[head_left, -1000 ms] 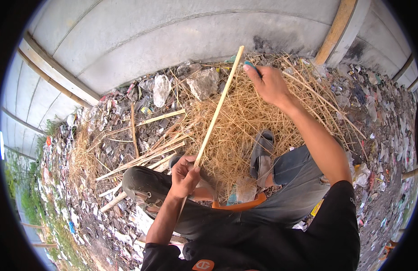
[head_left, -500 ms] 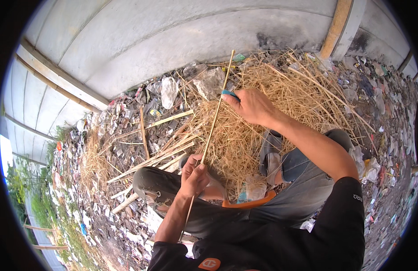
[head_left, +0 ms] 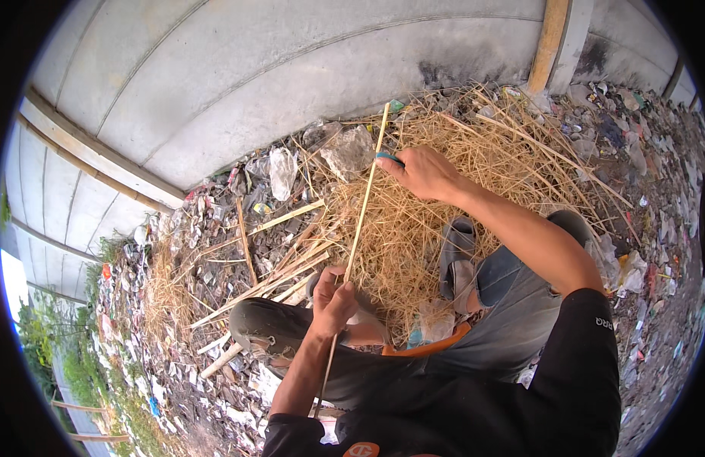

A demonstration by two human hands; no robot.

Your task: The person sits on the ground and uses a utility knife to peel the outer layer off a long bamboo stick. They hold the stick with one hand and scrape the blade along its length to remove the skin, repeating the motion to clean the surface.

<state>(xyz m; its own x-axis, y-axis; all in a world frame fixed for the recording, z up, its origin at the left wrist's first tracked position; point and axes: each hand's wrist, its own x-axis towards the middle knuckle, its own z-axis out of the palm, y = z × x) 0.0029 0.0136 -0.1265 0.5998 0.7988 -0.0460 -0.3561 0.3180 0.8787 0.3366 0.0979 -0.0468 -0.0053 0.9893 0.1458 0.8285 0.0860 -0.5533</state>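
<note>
My left hand (head_left: pixel 333 305) is closed, thumb and fingers pinching a long thin bamboo strip (head_left: pixel 360 225). The strip slants from its pale far end, over the straw-like shavings, down past my left forearm to my lap. My right hand (head_left: pixel 427 174) is wrapped round a teal-handled tool (head_left: pixel 390 158) that looks like a small knife. The front of this tool meets the strip a little below the far end; its blade is too small to make out. Most of the handle is hidden in my fist.
Dry shavings (head_left: pixel 413 244) are heaped between my legs and beyond. Split bamboo pieces (head_left: pixel 268 278) lie by my left knee. An orange curved thing (head_left: pixel 428 344) rests near my lap. Plastic litter covers the ground up to a grey panel wall (head_left: pixel 329 68) with a wooden post (head_left: pixel 549 46).
The bamboo strip has slid slightly toward me, its far end now lower and nearer my right hand. Both hands keep their grip. The whole view has shifted a little.
</note>
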